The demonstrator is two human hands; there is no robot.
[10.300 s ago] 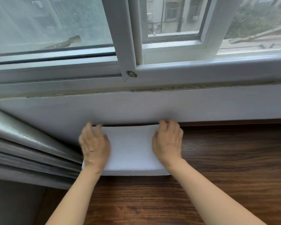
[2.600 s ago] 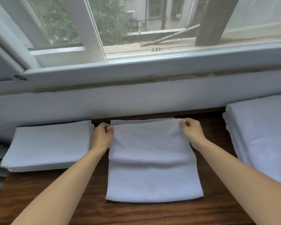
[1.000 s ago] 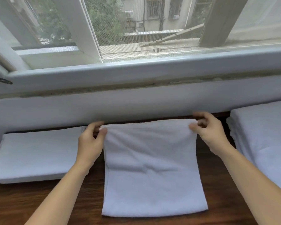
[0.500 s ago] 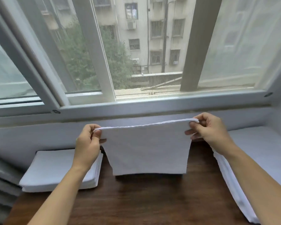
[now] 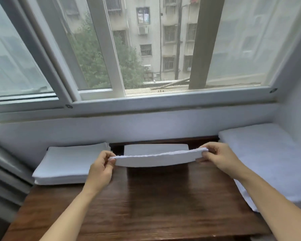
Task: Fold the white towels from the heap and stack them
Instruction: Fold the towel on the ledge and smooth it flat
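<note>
Pinching its two top corners, our left hand (image 5: 101,168) and right hand (image 5: 219,158) hold one towel (image 5: 156,160) stretched above the table (image 5: 155,206), probably to keep it flat for folding. Folded towels (image 5: 68,162) lie left; the heap (image 5: 271,159) waits right.

Stack (image 5: 66,164) left, heap (image 5: 271,160) right

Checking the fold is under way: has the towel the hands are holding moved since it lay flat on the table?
Yes. The towel is raised off the wooden table, pinched between both hands.
</note>
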